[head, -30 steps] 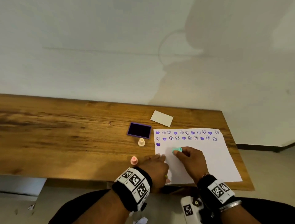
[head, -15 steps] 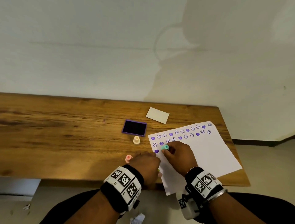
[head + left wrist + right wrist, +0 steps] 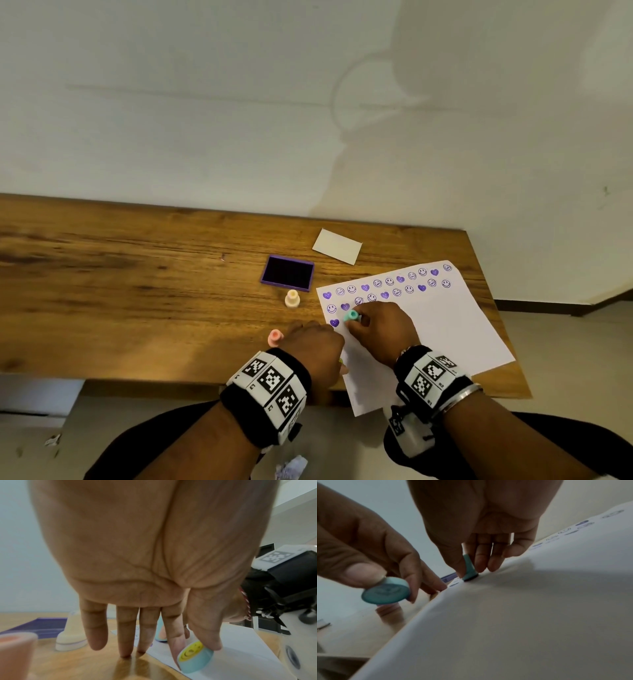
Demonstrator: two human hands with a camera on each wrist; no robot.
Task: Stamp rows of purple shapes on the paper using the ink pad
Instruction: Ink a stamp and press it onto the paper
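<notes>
A white paper (image 3: 428, 329) lies on the table's right end, with two rows of purple hearts and smileys along its far edge and one heart (image 3: 334, 322) starting a third row. My right hand (image 3: 376, 325) pinches a teal stamp (image 3: 351, 316) upright, its base pressed on the paper (image 3: 522, 615) just right of that heart. In the right wrist view the thumb and fingers of my right hand (image 3: 469, 566) close round the teal stamp (image 3: 469, 569). My left hand (image 3: 315, 346) pinches a teal cap (image 3: 194, 657) with a yellow smiley between thumb and forefinger, its other fingertips on the table by the paper's left edge. The purple ink pad (image 3: 287, 277) lies open beyond.
A cream stamp (image 3: 292, 298) stands just in front of the ink pad, and a pink stamp (image 3: 274, 337) stands left of my left hand. A small white card (image 3: 337, 246) lies behind the pad. The paper's near corner overhangs the wooden table's (image 3: 137, 291) front edge.
The paper has turned counterclockwise on the table. My right hand moved the teal stamp left and set it down beside the third-row heart. My left hand stayed at the paper's left edge.
</notes>
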